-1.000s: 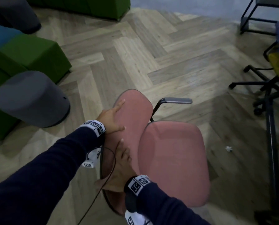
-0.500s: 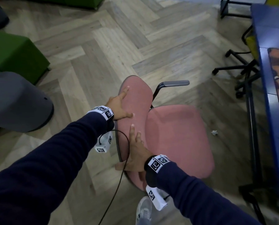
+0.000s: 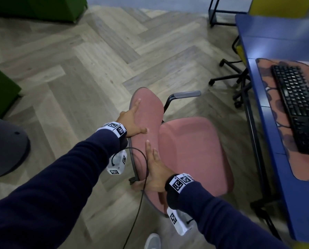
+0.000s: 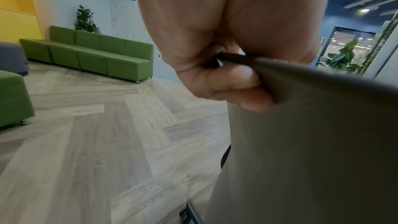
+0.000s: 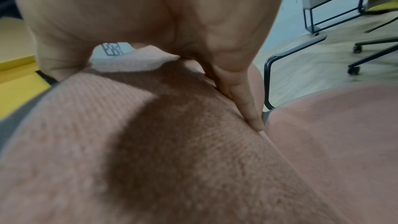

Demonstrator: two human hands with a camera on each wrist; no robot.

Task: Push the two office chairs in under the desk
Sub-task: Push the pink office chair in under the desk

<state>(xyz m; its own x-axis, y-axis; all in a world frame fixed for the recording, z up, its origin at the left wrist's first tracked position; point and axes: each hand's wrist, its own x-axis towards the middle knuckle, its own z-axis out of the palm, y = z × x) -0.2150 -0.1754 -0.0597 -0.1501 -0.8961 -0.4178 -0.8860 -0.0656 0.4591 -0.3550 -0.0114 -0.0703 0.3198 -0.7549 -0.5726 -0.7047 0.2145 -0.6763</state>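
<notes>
A pink office chair (image 3: 191, 155) stands on the wood floor left of the blue desk (image 3: 258, 42), its seat facing the desk. My left hand (image 3: 132, 121) grips the top of its backrest (image 3: 146, 108); in the left wrist view its fingers (image 4: 226, 84) curl over the grey rear shell. My right hand (image 3: 155, 169) holds the backrest's near edge, with straight fingers (image 5: 243, 101) on the pink fabric and the thumb behind the rim. A second chair with a yellow seat and a black wheeled base (image 3: 240, 76) sits partly under the desk farther back.
A black keyboard (image 3: 299, 108) lies on a patterned mat on the desk. The desk's black leg (image 3: 256, 141) stands close to the pink seat. A grey pouf (image 3: 4, 148) and green sofa blocks (image 3: 1, 87) are at the left. A cable (image 3: 139, 194) hangs from my left wrist.
The pink chair and I have moved right, closer to the blue desk, whose top and keyboard have come into view. Both hands keep their places on the backrest.
</notes>
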